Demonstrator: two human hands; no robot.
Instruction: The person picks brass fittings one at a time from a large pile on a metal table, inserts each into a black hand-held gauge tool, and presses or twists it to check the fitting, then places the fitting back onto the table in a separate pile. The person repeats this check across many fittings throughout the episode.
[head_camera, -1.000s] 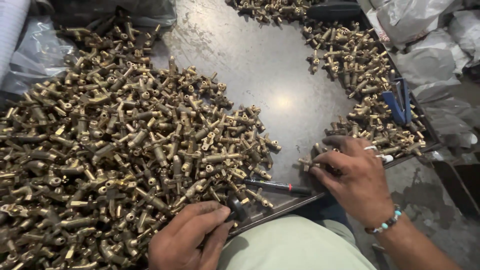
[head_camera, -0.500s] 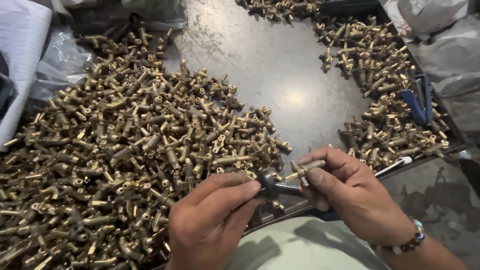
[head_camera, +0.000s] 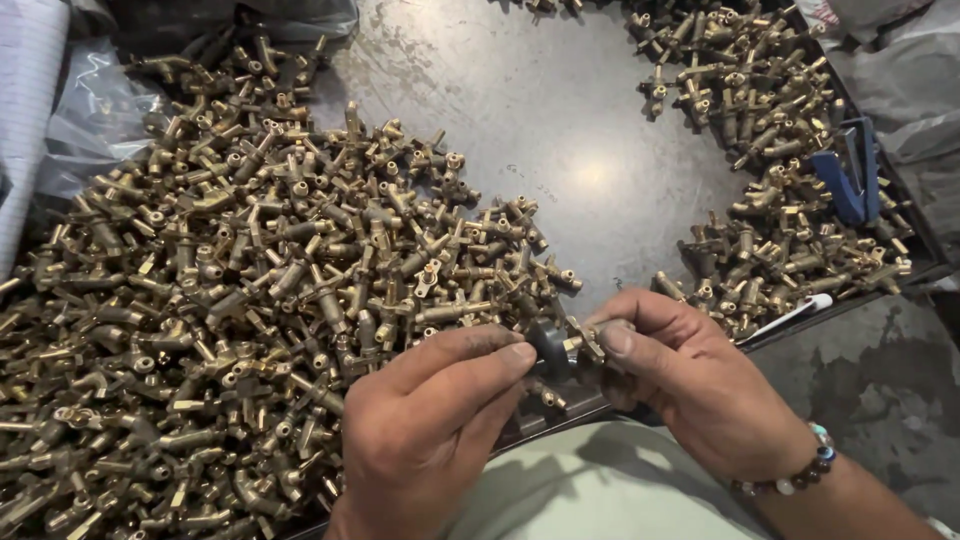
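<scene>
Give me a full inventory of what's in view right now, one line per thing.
Left pile: too many brass fittings to count, brass, left half of the tray.
Right pile: many brass fittings, brass, tray's right side.
Tray: one, dark metal, bare in the middle.
Blue tool: one, blue, on the right pile.
Plastic bags: a few, clear or grey, at the tray's upper corners.
White strip: one, white, at the tray's right front edge.
Black knob: one, black, between both hands.
Fitting: one, brass, in the right hand.
Bracelet: one, beaded, right wrist.
Left hand: on the knob.
Right hand: holding the fitting.
</scene>
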